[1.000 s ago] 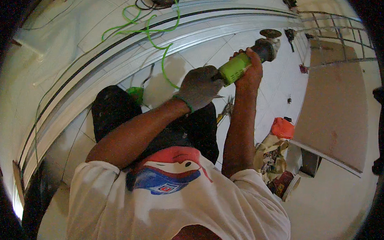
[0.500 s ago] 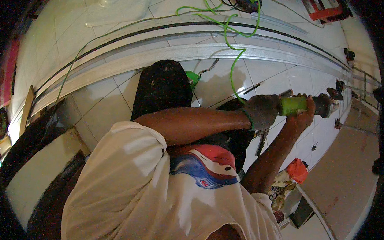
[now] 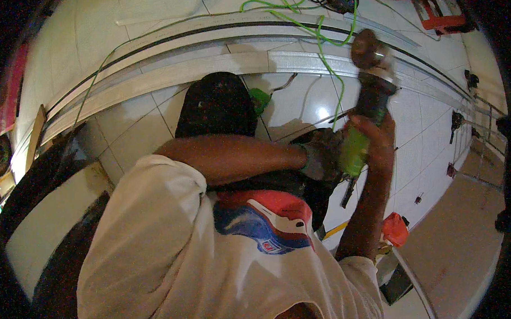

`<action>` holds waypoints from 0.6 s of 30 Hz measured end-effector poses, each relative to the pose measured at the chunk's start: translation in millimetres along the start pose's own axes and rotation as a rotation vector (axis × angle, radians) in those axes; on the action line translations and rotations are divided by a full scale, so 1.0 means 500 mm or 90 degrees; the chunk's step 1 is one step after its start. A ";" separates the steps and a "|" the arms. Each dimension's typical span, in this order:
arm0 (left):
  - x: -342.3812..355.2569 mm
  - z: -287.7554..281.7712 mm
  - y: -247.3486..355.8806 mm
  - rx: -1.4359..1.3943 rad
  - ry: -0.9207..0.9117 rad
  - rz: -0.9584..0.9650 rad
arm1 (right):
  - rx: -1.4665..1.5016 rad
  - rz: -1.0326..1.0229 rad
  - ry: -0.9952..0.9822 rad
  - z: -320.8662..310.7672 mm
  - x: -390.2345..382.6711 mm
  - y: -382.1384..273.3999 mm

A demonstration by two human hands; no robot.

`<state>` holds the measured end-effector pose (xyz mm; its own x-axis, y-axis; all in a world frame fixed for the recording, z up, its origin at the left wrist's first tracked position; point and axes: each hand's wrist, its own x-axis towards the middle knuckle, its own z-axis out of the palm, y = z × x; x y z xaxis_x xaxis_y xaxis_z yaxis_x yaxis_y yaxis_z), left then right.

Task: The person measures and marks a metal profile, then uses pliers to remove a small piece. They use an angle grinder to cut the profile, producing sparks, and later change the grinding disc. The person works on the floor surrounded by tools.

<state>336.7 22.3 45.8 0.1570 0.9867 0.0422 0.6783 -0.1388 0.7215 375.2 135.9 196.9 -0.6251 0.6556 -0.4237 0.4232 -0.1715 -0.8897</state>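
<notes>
The bare right hand grips a cylindrical green-and-black grinder.

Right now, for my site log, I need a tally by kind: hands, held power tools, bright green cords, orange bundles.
Left hand and right hand: 2
Held power tool: 1
Bright green cord: 1
Orange bundle: 1
Total: 5

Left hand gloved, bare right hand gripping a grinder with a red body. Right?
Body colour is wrong: the head view shows the grinder with a green body. The left hand is gloved and the bare right hand grips it.
</notes>
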 end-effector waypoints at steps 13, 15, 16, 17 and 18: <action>-0.231 -0.048 -0.205 -0.585 -0.019 -0.464 | -0.110 0.164 -0.179 0.163 0.107 0.207; -0.218 0.013 -0.219 -0.685 0.084 -0.523 | -0.056 0.144 -0.173 0.169 0.104 0.208; -0.210 0.040 -0.224 -0.699 0.127 -0.525 | -0.038 0.139 -0.173 0.169 0.104 0.205; -0.211 0.063 -0.232 -0.595 0.123 -0.468 | -0.025 0.165 -0.161 0.167 0.103 0.203; -0.209 0.081 -0.236 -0.497 0.124 -0.384 | -0.014 0.194 -0.163 0.163 0.103 0.199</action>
<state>269.5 -67.9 -72.0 -0.2247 0.8802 -0.4180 -0.0654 0.4144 0.9077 331.6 92.8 72.5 -0.6104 0.3725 -0.6990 0.6269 -0.3122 -0.7138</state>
